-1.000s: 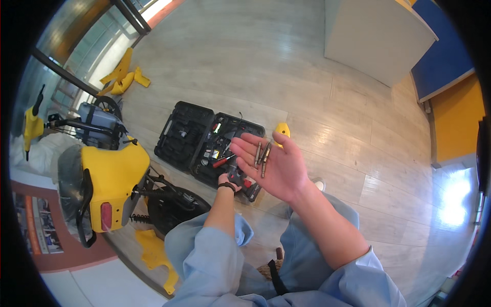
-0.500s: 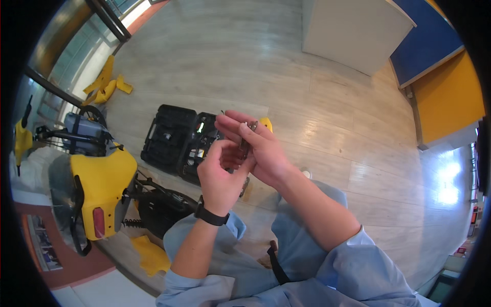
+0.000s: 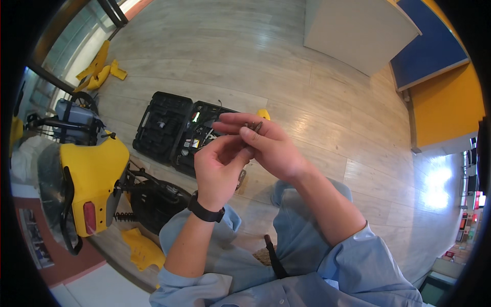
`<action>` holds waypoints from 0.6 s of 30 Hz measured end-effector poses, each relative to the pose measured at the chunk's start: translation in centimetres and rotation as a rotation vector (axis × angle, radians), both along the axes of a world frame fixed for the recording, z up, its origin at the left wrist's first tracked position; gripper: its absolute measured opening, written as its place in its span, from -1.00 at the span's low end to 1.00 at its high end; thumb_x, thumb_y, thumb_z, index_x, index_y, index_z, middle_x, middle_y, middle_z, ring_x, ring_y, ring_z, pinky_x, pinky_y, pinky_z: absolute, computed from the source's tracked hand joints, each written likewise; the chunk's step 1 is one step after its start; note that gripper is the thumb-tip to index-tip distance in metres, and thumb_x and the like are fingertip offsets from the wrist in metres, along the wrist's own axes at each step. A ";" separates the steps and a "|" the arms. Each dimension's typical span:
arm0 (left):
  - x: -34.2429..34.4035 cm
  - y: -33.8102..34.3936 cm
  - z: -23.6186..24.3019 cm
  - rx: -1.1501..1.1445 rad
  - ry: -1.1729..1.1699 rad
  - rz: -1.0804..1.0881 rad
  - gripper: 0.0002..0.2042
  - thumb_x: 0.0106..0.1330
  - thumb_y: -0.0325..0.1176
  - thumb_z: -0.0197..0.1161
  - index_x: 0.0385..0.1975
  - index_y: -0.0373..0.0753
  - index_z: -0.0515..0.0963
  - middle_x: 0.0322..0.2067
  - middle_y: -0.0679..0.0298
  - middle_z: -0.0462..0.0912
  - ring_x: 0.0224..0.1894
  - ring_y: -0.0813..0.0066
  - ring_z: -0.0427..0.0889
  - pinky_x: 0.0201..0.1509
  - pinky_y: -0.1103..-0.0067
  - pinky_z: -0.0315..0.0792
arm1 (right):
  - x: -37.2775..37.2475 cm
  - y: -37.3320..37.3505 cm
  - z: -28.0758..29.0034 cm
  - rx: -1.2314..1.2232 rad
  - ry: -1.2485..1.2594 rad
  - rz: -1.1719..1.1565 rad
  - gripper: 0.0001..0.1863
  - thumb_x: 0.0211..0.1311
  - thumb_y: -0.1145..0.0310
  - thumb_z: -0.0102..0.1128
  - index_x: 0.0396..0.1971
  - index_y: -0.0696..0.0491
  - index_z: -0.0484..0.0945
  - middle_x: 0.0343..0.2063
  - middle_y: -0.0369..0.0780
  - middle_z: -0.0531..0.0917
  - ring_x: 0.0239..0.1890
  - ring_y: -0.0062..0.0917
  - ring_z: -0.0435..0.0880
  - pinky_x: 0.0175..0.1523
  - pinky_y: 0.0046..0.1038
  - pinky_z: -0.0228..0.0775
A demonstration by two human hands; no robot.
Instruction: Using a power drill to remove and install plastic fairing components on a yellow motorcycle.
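Small metal bits (image 3: pixel 254 126) are sitting at the fingertips of the right hand (image 3: pixel 273 149), held up in front of the person, above the open tool case (image 3: pixel 176 132) on the floor. They are looking thin, dark and stick-shaped, but they are too tiny to tell just what kind they are. The right hand's fingers are lying out nearly flat, with the thumb pressing in over the bits. The left hand (image 3: pixel 219 169) is coming in beside it, fingers bent and pinching close at the same spot, touching the right hand. A black watch (image 3: pixel 204 210) is wrapping the left wrist.

The bits are probably hard, stiff and very light, and smooth enough to be slipping away easily. Pinching one by its middle between thumb and finger looks like the safe way to be holding it.

The case is black plastic, with bumpy slots inside. The floor (image 3: pixel 317 92) is pale wood planks, shining a little. A yellow machine (image 3: pixel 94 174) with black parts is standing at the left. The person is wearing soft blue clothes.
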State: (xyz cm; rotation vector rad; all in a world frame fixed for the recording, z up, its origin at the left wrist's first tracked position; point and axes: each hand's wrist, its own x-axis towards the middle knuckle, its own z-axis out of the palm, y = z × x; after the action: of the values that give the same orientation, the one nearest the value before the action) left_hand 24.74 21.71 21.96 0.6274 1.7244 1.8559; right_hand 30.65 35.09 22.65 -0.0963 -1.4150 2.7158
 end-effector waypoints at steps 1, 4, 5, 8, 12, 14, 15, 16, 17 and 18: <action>0.0 -0.1 0.0 0.001 0.000 0.000 -0.81 0.23 -0.65 0.26 -0.17 -0.40 0.56 -0.25 0.22 0.67 -0.19 0.53 0.66 -0.07 0.61 0.56 | 0.0 -0.1 -0.1 0.001 0.000 0.000 -0.59 0.50 0.37 -0.14 0.27 0.15 0.29 0.18 -0.13 0.50 0.13 -0.50 0.52 0.15 -0.48 0.41; -0.1 -0.3 -0.2 0.062 -0.160 -0.010 -0.82 0.24 -0.63 0.26 -0.17 -0.40 0.56 -0.23 0.20 0.68 -0.18 0.50 0.67 -0.06 0.58 0.57 | 0.2 -0.5 -0.2 0.113 0.043 -0.011 -0.59 0.50 0.38 -0.15 0.26 0.16 0.29 0.15 -0.14 0.53 0.13 -0.50 0.52 0.16 -0.48 0.40; -0.1 -0.3 -0.3 0.068 -0.193 -0.016 -0.83 0.24 -0.62 0.25 -0.17 -0.39 0.57 -0.24 0.20 0.68 -0.18 0.49 0.67 -0.05 0.58 0.58 | 0.3 -0.6 0.0 0.102 0.009 -0.027 -0.60 0.50 0.38 -0.15 0.24 0.16 0.31 0.13 -0.13 0.54 0.14 -0.50 0.52 0.17 -0.48 0.39; 0.0 -0.2 -0.1 0.062 -0.217 -0.025 -0.82 0.24 -0.63 0.25 -0.17 -0.38 0.56 -0.23 0.21 0.67 -0.17 0.49 0.67 -0.04 0.58 0.57 | 0.5 -0.5 0.3 0.105 -0.026 -0.030 -0.63 0.50 0.38 -0.16 0.21 0.17 0.33 0.09 -0.12 0.56 0.13 -0.49 0.52 0.19 -0.46 0.38; 0.1 -0.2 0.0 0.022 -0.142 -0.042 -0.77 0.19 -0.65 0.27 -0.14 -0.40 0.53 -0.22 0.23 0.64 -0.19 0.58 0.64 -0.09 0.65 0.54 | 0.3 -0.3 0.0 0.020 -0.056 -0.094 -0.65 0.50 0.36 -0.17 0.18 0.17 0.34 0.03 -0.10 0.59 0.11 -0.46 0.54 0.20 -0.41 0.39; -0.1 -0.4 -0.3 0.008 -0.106 -0.037 -0.76 0.18 -0.65 0.27 -0.14 -0.38 0.51 -0.25 0.25 0.62 -0.21 0.60 0.63 -0.16 0.67 0.54 | 0.2 0.2 0.0 -0.065 -0.060 -0.153 -0.64 0.51 0.34 -0.18 0.18 0.16 0.33 0.02 -0.11 0.59 0.10 -0.44 0.55 0.20 -0.39 0.39; -0.3 -0.5 -0.4 -0.007 -0.072 -0.027 -0.74 0.17 -0.66 0.27 -0.14 -0.36 0.49 -0.27 0.28 0.60 -0.23 0.62 0.61 -0.22 0.68 0.55 | 0.1 0.5 0.0 -0.151 -0.066 -0.207 -0.64 0.52 0.33 -0.20 0.18 0.16 0.33 0.01 -0.11 0.59 0.08 -0.43 0.56 0.20 -0.38 0.39; -0.4 -0.6 -0.1 -0.007 -0.069 -0.027 -0.74 0.17 -0.66 0.27 -0.14 -0.36 0.49 -0.27 0.28 0.60 -0.23 0.62 0.61 -0.22 0.68 0.55 | 0.1 0.7 0.1 -0.152 -0.063 -0.207 -0.64 0.52 0.33 -0.20 0.18 0.16 0.33 0.01 -0.11 0.59 0.08 -0.43 0.56 0.20 -0.38 0.39; -0.4 -0.7 0.3 -0.016 -0.036 0.012 -0.75 0.16 -0.65 0.28 -0.17 -0.34 0.48 -0.30 0.30 0.58 -0.25 0.64 0.60 -0.30 0.71 0.54 | 0.2 1.0 0.3 -0.148 -0.094 -0.218 -0.63 0.53 0.32 -0.22 0.18 0.16 0.33 0.01 -0.11 0.59 0.07 -0.42 0.57 0.20 -0.37 0.39; -0.6 -0.9 0.6 -0.024 -0.003 0.053 -0.76 0.15 -0.65 0.29 -0.19 -0.32 0.48 -0.34 0.32 0.56 -0.28 0.66 0.58 -0.39 0.73 0.53 | 0.3 1.1 0.4 -0.143 -0.125 -0.227 -0.63 0.54 0.31 -0.24 0.18 0.16 0.33 0.00 -0.11 0.59 0.07 -0.42 0.57 0.20 -0.37 0.38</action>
State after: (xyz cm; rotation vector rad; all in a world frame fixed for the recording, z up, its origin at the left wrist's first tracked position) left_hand 24.17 20.83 22.55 0.5748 1.7750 1.8673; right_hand 30.97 36.20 23.08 -0.4158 -1.1535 2.6561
